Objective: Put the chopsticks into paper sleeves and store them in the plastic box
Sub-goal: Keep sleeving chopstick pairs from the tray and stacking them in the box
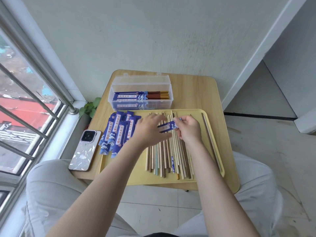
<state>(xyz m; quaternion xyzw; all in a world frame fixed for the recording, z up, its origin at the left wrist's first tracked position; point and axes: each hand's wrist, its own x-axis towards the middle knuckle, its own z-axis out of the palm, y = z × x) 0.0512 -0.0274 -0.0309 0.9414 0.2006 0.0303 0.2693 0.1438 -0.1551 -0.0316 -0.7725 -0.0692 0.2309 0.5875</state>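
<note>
Several loose chopsticks (164, 156) lie side by side on a yellow tray (196, 181). A pile of blue paper sleeves (118, 132) covers the tray's left part. My right hand (188, 129) pinches one blue sleeve (168, 126) over the chopsticks. My left hand (150, 129) hovers flat, fingers straight, beside that sleeve and above the chopsticks; whether it touches them is unclear. Behind the tray stands a clear plastic box (140, 86) with its lid up, holding several sleeved chopsticks (142, 97).
A phone (84, 150) lies on the small wooden table (193, 93) left of the tray. Two separate chopsticks (211, 141) lie along the tray's right edge. A small green plant (89, 106) sits by the window. My knees flank the table.
</note>
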